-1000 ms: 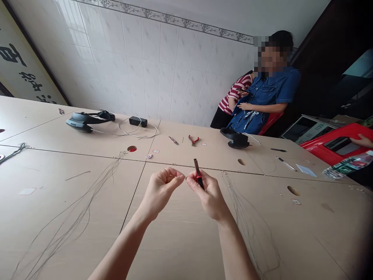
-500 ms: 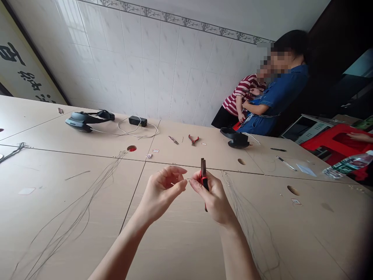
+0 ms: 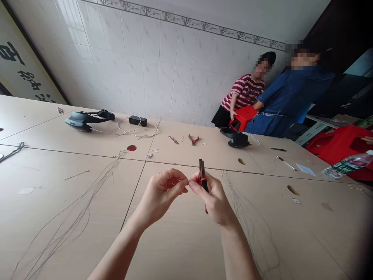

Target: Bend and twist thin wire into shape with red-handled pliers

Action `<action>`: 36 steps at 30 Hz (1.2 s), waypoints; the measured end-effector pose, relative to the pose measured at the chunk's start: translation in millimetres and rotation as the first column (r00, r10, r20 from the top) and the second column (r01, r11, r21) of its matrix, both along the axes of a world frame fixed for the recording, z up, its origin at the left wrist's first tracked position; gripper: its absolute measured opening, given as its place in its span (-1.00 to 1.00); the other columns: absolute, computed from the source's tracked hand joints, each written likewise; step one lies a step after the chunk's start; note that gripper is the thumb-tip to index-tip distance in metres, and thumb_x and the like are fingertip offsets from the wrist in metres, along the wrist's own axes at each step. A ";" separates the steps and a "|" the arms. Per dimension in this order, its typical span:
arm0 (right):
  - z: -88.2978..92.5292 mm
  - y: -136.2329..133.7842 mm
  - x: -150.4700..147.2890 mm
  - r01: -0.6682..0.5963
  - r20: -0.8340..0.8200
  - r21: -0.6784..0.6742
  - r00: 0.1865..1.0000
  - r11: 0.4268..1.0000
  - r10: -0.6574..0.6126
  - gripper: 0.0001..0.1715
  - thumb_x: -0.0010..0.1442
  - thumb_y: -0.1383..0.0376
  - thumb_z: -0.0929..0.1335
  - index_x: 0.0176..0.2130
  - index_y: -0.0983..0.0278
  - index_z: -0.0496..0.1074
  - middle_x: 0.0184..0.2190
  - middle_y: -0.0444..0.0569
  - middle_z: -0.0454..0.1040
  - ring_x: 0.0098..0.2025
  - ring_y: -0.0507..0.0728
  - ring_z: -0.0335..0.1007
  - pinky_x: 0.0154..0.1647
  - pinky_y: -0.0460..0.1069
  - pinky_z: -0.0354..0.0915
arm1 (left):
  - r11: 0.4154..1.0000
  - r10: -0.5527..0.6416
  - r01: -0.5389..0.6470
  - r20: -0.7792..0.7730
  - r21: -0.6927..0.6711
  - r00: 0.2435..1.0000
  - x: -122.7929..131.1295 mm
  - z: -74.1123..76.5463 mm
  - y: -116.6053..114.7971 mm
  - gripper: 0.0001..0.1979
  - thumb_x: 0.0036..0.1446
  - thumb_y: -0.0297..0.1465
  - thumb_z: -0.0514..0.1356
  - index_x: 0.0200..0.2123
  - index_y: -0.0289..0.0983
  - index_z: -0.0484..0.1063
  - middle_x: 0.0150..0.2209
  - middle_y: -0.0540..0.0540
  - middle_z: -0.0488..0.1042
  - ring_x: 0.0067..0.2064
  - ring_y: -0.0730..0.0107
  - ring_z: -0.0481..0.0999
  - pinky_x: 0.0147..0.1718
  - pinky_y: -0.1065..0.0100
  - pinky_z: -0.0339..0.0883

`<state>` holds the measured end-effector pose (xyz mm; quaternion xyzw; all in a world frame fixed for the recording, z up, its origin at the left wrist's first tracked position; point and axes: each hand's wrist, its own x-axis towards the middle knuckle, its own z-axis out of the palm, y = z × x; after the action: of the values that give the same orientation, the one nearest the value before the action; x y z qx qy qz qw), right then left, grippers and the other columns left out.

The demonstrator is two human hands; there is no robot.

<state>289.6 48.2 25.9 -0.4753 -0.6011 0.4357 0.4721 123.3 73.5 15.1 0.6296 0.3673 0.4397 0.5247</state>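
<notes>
My right hand [image 3: 214, 194] is closed around red-and-black pliers [image 3: 204, 182], whose jaws point up and away from me. Its thumb and forefinger also pinch together at the left, against the fingertips of my other hand. My left hand [image 3: 166, 188] is closed in a pinch, thumb to forefinger; whatever sits between the fingertips is too small to make out. Both hands hover over the table [image 3: 175, 241]. Thin grey cords [image 3: 93, 194] lie in a bundle to the left, and a similar bundle of cords [image 3: 241, 210] lies to the right.
Another pair of red-handled pliers [image 3: 193, 140] and tweezers [image 3: 173, 139] lie farther back. A headset [image 3: 79, 121], a black box [image 3: 138, 121] with white cable and a second headset [image 3: 237, 139] stand behind. A bottle [image 3: 349, 165] lies at right. Two people stand beyond, near a red stool [image 3: 244, 116].
My left fingertips have closed and come against my right fingertips. The pliers have shifted slightly left. Behind the table, the people have moved apart and a red stool shows between them.
</notes>
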 end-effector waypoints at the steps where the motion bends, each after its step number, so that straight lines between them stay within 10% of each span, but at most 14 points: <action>1: 0.6 -0.2 -0.1 0.004 0.003 0.005 1.000 1.000 -0.004 -0.75 0.27 0.17 0.31 -0.40 0.25 0.34 -0.50 -0.18 0.33 -0.53 -0.03 0.06 -0.50 -0.08 0.08 | 1.000 0.000 0.000 -0.001 0.005 1.000 -0.3 -0.4 0.1 -0.85 0.21 -0.28 0.22 -0.34 -0.22 0.46 -0.43 0.02 0.51 -0.33 0.45 0.53 -0.31 0.40 0.41; 29: -5.5 0.5 -1.2 0.036 0.179 0.262 0.980 0.964 -0.085 -0.79 0.34 0.22 0.27 -0.35 0.22 0.27 -0.42 -0.15 0.33 -0.38 0.03 0.24 -0.30 -0.06 0.19 | 0.996 -0.071 0.074 0.052 -0.048 0.996 -3.9 13.2 -1.9 -0.83 0.21 -0.28 0.21 -0.27 -0.28 0.45 -0.31 -0.07 0.55 -0.25 0.39 0.56 -0.20 0.37 0.46; 36: -5.9 1.4 3.0 0.076 0.202 0.282 0.970 0.956 -0.137 -0.78 0.32 0.21 0.27 -0.37 0.21 0.25 -0.47 -0.17 0.22 -0.43 0.03 0.15 -0.37 -0.07 0.15 | 0.993 0.088 -0.086 0.014 -0.082 0.996 -33.0 23.1 5.5 -0.80 0.16 -0.22 0.25 -0.24 -0.20 0.58 -0.09 -0.11 0.59 -0.06 0.24 0.55 0.01 0.25 0.41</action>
<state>292.6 49.6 20.0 -0.4831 -0.6770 0.2676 0.4865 90.3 78.9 38.2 0.5870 0.4074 0.4525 0.5336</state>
